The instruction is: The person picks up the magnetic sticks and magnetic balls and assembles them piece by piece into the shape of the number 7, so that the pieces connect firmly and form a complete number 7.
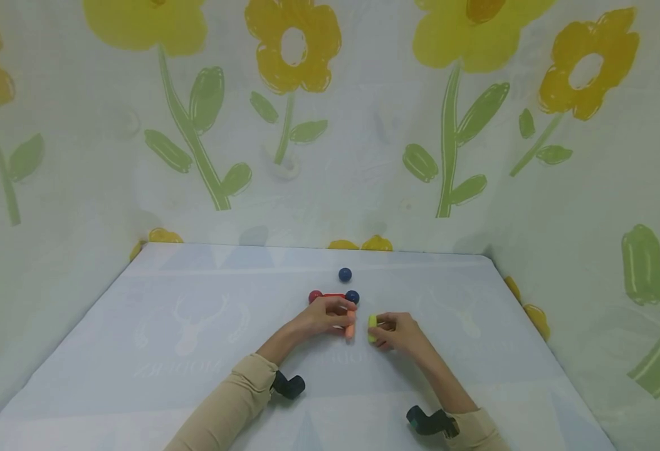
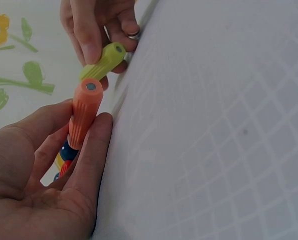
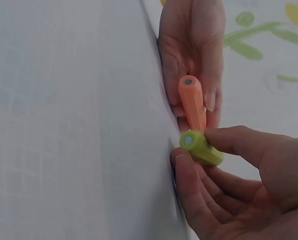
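My left hand (image 1: 324, 315) pinches an orange ridged magnetic rod (image 1: 350, 326) between thumb and fingers. A round metal dot shows on the rod's near end (image 2: 91, 86). Its far end points at a dark blue ball (image 1: 352, 297); whether they touch I cannot tell. To the right, my right hand (image 1: 400, 331) holds a yellow-green magnetic rod (image 1: 371, 329) between thumb and fingertips, with a metal dot on its end too. Just beyond the left hand, a red rod (image 1: 334, 295) lies between a red ball (image 1: 315, 295) and that blue ball, partly hidden by the fingers.
Another dark blue ball (image 1: 345, 274) sits farther back on the pale table (image 1: 222, 351). A flower-printed cloth (image 1: 352, 156) rises behind the table and along both sides. Black wrist mounts (image 1: 290, 386) are worn on both forearms.
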Tool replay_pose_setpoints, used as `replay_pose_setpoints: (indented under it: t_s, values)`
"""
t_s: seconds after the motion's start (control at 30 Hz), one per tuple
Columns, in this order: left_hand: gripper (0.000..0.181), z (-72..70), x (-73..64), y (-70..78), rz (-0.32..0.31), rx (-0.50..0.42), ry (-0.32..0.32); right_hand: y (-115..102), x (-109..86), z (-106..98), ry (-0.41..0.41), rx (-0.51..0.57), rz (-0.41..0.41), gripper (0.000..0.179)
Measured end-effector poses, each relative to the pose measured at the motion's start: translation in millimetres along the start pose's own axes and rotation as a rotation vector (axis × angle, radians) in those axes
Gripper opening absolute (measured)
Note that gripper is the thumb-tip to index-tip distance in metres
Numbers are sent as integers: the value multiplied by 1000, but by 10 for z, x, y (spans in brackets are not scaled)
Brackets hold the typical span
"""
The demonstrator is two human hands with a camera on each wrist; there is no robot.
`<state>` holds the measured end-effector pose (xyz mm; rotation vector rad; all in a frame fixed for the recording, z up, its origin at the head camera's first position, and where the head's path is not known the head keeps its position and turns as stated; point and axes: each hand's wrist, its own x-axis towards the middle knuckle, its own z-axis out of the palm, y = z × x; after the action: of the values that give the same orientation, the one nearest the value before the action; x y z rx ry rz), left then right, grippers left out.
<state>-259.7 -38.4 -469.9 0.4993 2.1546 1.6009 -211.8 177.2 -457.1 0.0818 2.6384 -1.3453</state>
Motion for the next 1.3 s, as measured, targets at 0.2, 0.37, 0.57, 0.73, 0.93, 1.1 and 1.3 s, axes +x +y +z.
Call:
replay_pose_setpoints:
  t_s: [0.2, 0.37, 0.57, 0.73, 0.93, 1.1, 1.3]
  values:
    - [35, -1, -3, 5, -17, -9, -2, -27, -48, 29, -26, 15, 1, 42]
    - [35, -2, -13, 8, -25, -11, -2, -58, -106, 55, -51, 5, -18, 40]
    - [34, 1, -9, 0, -17, 9, 2, -77, -155, 82, -102, 20, -24, 41]
    - [35, -1, 0, 3, -19, 7, 0, -75, -190, 86, -140, 51, -40, 42]
    - [33, -7, -3, 17, -16, 12, -1, -81, -223, 76, -188, 27, -52, 43]
    - [33, -6, -2, 16, -18, 22, 3, -104, -260, 82, -232, 18, -42, 44]
    - [34, -11, 4, 6, -12, -2, -13, -131, -291, 115, -271, 33, -49, 43]
